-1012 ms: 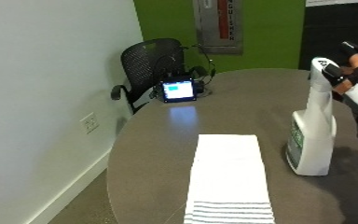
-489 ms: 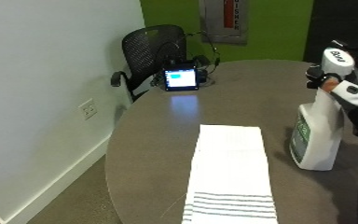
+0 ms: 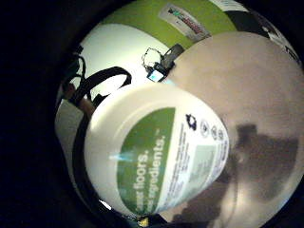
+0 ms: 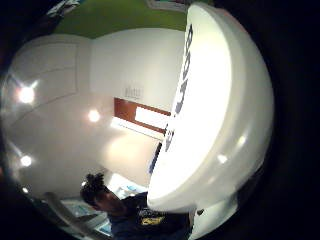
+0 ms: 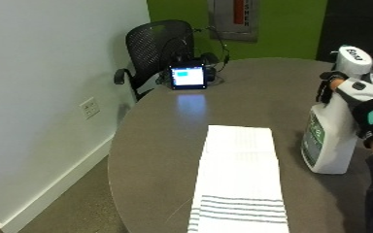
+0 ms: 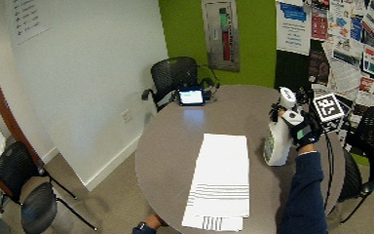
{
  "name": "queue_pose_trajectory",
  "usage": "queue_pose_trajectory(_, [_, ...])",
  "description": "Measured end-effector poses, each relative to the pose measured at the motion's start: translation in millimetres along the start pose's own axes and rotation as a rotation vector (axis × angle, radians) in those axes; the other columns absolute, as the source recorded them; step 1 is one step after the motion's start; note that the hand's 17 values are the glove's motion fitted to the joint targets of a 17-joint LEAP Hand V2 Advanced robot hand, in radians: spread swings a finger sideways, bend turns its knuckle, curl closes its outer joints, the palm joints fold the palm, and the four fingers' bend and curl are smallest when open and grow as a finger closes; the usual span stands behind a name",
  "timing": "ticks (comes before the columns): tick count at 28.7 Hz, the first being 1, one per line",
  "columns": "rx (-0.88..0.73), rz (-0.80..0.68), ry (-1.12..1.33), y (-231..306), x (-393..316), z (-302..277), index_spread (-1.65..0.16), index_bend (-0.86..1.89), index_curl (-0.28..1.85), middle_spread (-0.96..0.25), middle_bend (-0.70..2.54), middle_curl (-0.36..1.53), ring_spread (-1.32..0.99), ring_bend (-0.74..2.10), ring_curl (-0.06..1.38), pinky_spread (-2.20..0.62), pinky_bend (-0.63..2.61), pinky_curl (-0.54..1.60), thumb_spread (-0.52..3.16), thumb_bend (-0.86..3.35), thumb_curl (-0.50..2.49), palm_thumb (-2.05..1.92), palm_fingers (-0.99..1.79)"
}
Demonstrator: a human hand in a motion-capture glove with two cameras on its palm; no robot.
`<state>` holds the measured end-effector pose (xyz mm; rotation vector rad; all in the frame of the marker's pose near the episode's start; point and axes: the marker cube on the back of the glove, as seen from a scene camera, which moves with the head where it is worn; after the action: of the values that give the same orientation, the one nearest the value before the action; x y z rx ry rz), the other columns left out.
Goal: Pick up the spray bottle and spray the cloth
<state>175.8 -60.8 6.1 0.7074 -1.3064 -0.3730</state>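
A white spray bottle [image 5: 329,132] stands upright on a round grey table [image 5: 161,145], near its 3 o'clock edge, with the gloved right hand [image 5: 362,108] curled round its neck just under the trigger head and gripping it. Its base appears to rest on the tabletop, so the pick-up looks begun but not finished: the grasp is made, the lift is not, and by the look of things no spraying has been done. The little-finger palm view is filled by the bottle's green-and-white label [image 3: 164,164], which puts the palm close against the body. Just beside the bottle, toward 9 o'clock and not touching it, a long white cloth [image 5: 239,179] with grey stripes at its near end lies flat, running from the table's middle to its 6 o'clock edge, where it hangs over. What remains, as it seems, is to raise the bottle, turn its nozzle toward the cloth and squeeze. At the table's 12 o'clock edge a small lit screen [image 5: 188,76] stands with cables behind it. Beyond it sits a black mesh chair [image 5: 157,46], between a white wall [image 5: 51,73] at 9 o'clock and a green wall [image 5: 290,24] at 12.
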Motion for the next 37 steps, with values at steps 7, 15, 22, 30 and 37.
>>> queue_pose_trajectory(7, [0.182,0.050,-0.032,-2,-2,-8,-0.35,0.01,0.01,-0.16,0.81,0.53,-0.22,0.91,0.47,-0.28,0.64,0.41,0.88,0.06,0.56,0.97,1.23])
queue_pose_trajectory(15, [0.280,0.047,0.049,-2,-8,-20,-0.33,0.04,0.04,-0.17,0.87,0.55,-0.22,0.94,0.48,-0.32,0.64,0.40,0.81,0.04,0.60,1.03,1.25])
queue_pose_trajectory(22, [0.294,0.024,0.087,1,-17,-30,-0.31,0.05,0.06,-0.17,0.90,0.56,-0.22,0.94,0.48,-0.32,0.66,0.41,0.76,0.02,0.64,1.08,1.26])
queue_pose_trajectory(30, [0.301,-0.025,0.054,9,-23,-38,-0.30,0.07,0.09,-0.17,0.90,0.56,-0.22,0.94,0.48,-0.32,0.66,0.41,0.70,-0.01,0.67,1.10,1.25])
queue_pose_trajectory(37, [0.269,-0.059,-0.007,52,-49,-59,-0.30,0.08,0.11,-0.17,0.90,0.56,-0.23,0.93,0.48,-0.32,0.65,0.41,0.64,-0.03,0.69,1.08,1.24])
